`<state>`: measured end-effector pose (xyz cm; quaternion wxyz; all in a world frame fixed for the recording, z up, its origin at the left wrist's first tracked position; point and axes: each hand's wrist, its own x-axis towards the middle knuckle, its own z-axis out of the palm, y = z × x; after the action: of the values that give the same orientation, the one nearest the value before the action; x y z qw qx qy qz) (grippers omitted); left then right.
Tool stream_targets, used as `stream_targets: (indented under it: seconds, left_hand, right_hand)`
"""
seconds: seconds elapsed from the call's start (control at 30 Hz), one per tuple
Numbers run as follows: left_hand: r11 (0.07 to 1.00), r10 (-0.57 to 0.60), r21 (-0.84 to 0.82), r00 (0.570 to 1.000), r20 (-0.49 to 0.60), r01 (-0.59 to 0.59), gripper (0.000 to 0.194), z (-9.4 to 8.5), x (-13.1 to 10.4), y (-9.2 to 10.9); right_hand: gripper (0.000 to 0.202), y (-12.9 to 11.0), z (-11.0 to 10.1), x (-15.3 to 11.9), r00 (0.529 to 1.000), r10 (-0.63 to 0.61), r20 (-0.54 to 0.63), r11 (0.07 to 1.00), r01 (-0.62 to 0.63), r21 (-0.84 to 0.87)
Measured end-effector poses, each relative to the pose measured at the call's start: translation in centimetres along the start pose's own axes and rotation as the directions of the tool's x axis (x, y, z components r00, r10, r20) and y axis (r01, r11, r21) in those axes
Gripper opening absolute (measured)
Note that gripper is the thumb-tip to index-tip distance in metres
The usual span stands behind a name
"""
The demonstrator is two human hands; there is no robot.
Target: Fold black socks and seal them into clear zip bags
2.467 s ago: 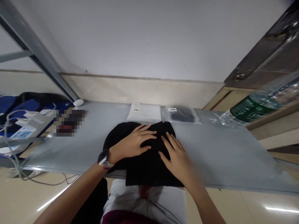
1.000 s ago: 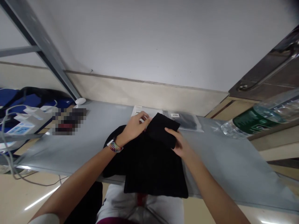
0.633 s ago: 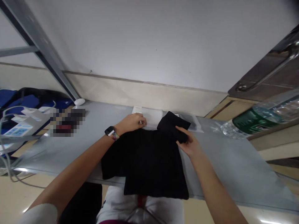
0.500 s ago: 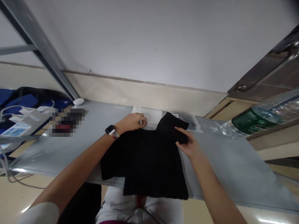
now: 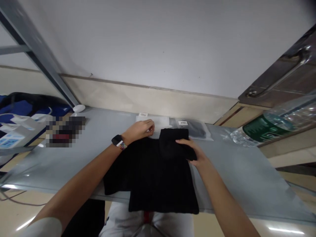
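A black T-shirt (image 5: 163, 184) is spread on the grey table, its lower edge hanging slightly over the front. Its right sleeve is folded inward over the body. My right hand (image 5: 194, 152) grips that folded part, fingers on top and thumb beneath. At the shirt's upper left edge lies my left hand (image 5: 143, 129), fingers curled in and nothing visible between them. A watch (image 5: 117, 140) and a colourful band sit on that wrist. Behind the shirt lie a white packet (image 5: 159, 122) and a clear bag with dark contents (image 5: 196, 129), each with a label.
The grey table (image 5: 229, 177) runs along the wall. A large water bottle with a green label (image 5: 266, 128) is at the right. A white rounded object (image 5: 79, 108) stands at the back left, near a metal post (image 5: 46, 65). White bags (image 5: 22, 128) are beyond the left end.
My right hand has brought the sleeve fold down and inward, so it lies flatter on the shirt. My left hand stays in about the same place.
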<state>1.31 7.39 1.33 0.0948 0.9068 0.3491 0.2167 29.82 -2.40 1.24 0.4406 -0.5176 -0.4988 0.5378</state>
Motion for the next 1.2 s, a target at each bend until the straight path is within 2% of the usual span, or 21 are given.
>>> stream_targets:
  seconds: [0.1, 0.17, 0.33, 0.6, 0.73, 0.83, 0.97, 1.1, 1.2]
  left_hand:
    - [0.999, 0.019, -0.045, 0.999, 0.027, -0.018, 0.008, -0.2, -0.1, 0.2]
    - [0.997, 0.037, -0.063, 0.999, 0.025, -0.036, 0.011, -0.5, -0.2, 0.5]
    - [0.997, 0.020, -0.074, 0.999, -0.034, -0.023, 0.018, -0.8, -0.4, 1.1]
    - [0.941, -0.195, -0.297, 0.977, -0.088, 0.161, 0.010, -0.5, 0.0, 1.7]
    - [0.918, -0.226, -0.360, 0.965, -0.129, 0.167, 0.015, -0.5, 0.2, 2.3]
    - [0.911, -0.227, -0.374, 0.968, -0.109, 0.172, 0.014, -0.7, 0.2, 2.9]
    - [0.944, -0.194, -0.283, 0.979, -0.058, 0.170, 0.014, -0.8, -0.1, 3.9]
    - [0.993, -0.113, -0.019, 0.992, -0.052, 0.112, 0.012, -0.3, -0.4, 4.6]
    - [0.985, -0.078, 0.147, 0.995, -0.060, 0.086, 0.014, 0.2, -0.6, 4.9]
  right_hand:
    - [0.037, -1.3, 2.2, 0.8, 0.983, 0.177, 0.055, 0.969, -0.184, 0.163]
    - [0.038, -1.8, 3.2, 1.5, 0.971, 0.223, 0.082, 0.939, -0.237, 0.248]
    - [0.024, -2.0, 4.2, 3.0, 0.962, 0.259, 0.089, 0.932, -0.273, 0.237]
    - [0.024, -1.1, 3.7, 3.1, 0.972, 0.232, 0.041, 0.940, -0.235, 0.248]
    - [0.020, -1.0, 3.4, 2.7, 0.977, 0.213, 0.020, 0.966, -0.213, 0.149]
    - [0.018, -0.9, 3.6, 2.5, 0.980, 0.196, 0.025, 0.971, -0.197, 0.133]
    - [0.021, -0.6, 3.7, 2.6, 0.982, 0.187, 0.020, 0.961, -0.187, 0.203]
    - [0.021, -0.2, 3.5, 2.7, 0.984, 0.176, 0.031, 0.968, -0.179, 0.175]
    - [0.021, -0.1, 3.2, 2.8, 0.982, 0.188, 0.035, 0.966, -0.191, 0.174]
